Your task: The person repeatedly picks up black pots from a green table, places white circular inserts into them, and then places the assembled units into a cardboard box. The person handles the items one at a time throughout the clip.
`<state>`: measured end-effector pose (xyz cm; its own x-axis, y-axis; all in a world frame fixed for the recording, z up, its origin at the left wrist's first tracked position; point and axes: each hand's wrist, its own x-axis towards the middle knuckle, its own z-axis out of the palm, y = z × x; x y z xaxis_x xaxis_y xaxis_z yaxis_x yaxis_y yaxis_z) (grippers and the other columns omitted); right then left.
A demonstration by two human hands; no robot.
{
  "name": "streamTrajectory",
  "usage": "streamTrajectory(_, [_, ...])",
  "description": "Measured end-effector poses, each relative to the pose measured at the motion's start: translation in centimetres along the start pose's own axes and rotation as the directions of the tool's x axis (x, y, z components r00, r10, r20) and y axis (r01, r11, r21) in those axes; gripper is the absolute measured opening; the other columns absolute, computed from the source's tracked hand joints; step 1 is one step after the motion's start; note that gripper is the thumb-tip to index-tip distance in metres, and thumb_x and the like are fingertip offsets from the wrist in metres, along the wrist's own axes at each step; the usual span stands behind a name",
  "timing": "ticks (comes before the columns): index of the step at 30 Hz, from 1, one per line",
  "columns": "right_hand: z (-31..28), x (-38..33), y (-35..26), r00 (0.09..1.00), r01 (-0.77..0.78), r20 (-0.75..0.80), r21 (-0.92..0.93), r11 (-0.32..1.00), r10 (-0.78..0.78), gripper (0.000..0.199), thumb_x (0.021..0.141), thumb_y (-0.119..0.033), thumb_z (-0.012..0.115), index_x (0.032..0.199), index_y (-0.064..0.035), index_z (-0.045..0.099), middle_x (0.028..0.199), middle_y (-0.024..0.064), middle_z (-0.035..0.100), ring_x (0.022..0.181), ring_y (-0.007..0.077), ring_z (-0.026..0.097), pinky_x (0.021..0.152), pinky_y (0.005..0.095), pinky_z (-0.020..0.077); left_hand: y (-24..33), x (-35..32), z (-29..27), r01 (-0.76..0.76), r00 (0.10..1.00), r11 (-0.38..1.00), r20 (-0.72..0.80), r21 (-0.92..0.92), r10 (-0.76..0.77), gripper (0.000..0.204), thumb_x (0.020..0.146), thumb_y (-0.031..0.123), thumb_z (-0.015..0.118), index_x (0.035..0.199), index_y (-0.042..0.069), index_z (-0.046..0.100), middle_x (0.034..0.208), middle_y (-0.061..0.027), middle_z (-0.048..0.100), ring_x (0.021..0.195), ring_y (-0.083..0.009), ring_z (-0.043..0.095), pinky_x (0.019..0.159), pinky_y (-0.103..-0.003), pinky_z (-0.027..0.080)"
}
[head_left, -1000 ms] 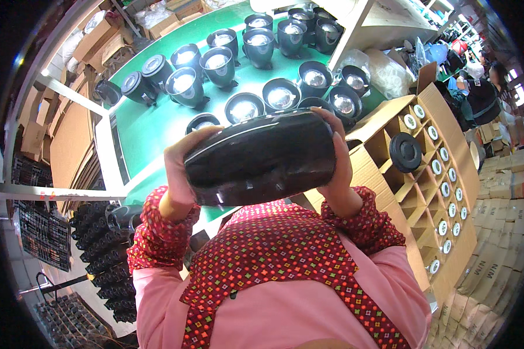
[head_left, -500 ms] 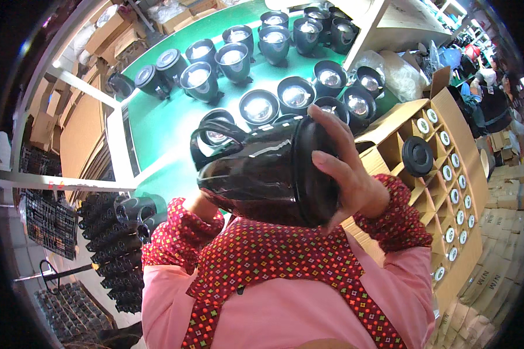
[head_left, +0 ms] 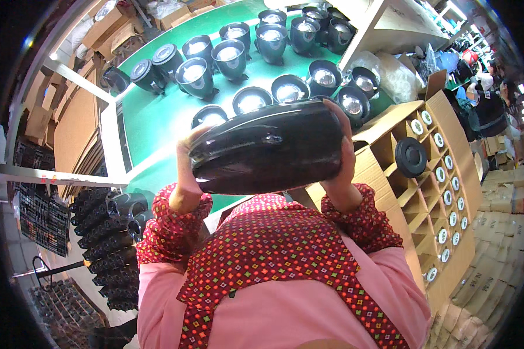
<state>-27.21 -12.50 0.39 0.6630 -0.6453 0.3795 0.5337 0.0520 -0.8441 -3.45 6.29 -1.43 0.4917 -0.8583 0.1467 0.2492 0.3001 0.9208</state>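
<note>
A glossy black jug lies on its side between my two hands, held up in front of my chest. My left hand is closed round its left end, and most of those fingers are behind it. At the other end my right hand grips the jug, thumb side partly in sight. The jug's smooth body faces up, and its handle is hidden. Just beyond it on the green table stand several black jugs with shiny silvery insides.
To my right stands a divided cardboard carton with several round white-topped pieces in its cells. A round black lid rests on the carton's dividers. Rows of black parts are stacked at my left, beside the white table frame.
The jug has been turned so its handle and dark end no longer show. My right hand has shifted from spread fingers at that end to a grip round it; my left hand now shows more.
</note>
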Motion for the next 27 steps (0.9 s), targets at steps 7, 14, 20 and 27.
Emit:
streamTrajectory(7, [-1.8,-1.5,2.8,0.997,0.08,-0.026,0.033,0.996,-0.079,0.052,0.11,-0.025,0.046,0.154,0.0031,0.043,0.148,0.0176,0.057,0.132,0.0239,0.06,0.111,0.0395,0.05,3.0,1.0,4.4,0.026,1.0,0.904,0.001,0.428,-0.029,0.035,0.087,-0.003,0.069,0.121,-0.004,0.073,0.103,-0.0041,0.077,0.095,-0.0097,0.068,0.087,-0.027,0.056])
streamTrajectory(14, [-3.7,-1.4,1.8,0.888,-0.407,-0.055,0.369,0.836,0.456,0.048,0.115,-0.034,0.038,0.148,-0.0014,0.051,0.14,0.0133,0.065,0.126,0.0215,0.064,0.11,0.0366,0.0495,3.1,-1.7,5.6,0.086,0.996,0.996,0.034,0.034,-0.087,0.098,0.081,0.004,0.074,0.165,0.002,0.023,0.156,-0.0165,0.047,0.143,-0.0258,0.049,0.12,-0.041,0.04])
streamTrajectory(20, [1.1,-0.9,-2.6,0.99,-0.113,0.039,-0.369,0.923,0.136,0.087,0.104,-0.065,0.047,0.161,-0.0004,0.035,0.161,0.0202,0.04,0.147,0.0326,0.041,0.122,0.0437,0.0294,0.0,-4.4,2.8,0.171,0.984,0.982,-0.041,-0.082,-0.175,0.081,0.101,0.055,0.059,0.157,0.0,0.041,0.152,-0.0172,0.055,0.137,-0.0329,0.056,0.116,-0.048,0.044])
streamTrajectory(27, [1.3,3.0,-7.1,0.492,0.781,0.842,-0.314,0.54,-0.223,0.079,0.084,-0.072,0.069,0.146,-0.0235,0.062,0.156,0.027,0.042,0.138,0.0483,0.049,0.113,0.0596,0.043,-1.4,-6.8,3.8,0.509,0.822,0.515,0.212,-0.69,-0.529,0.069,0.108,0.057,0.041,0.152,0.006,0.051,0.149,-0.0171,0.06,0.134,-0.0351,0.06,0.114,-0.055,0.046])
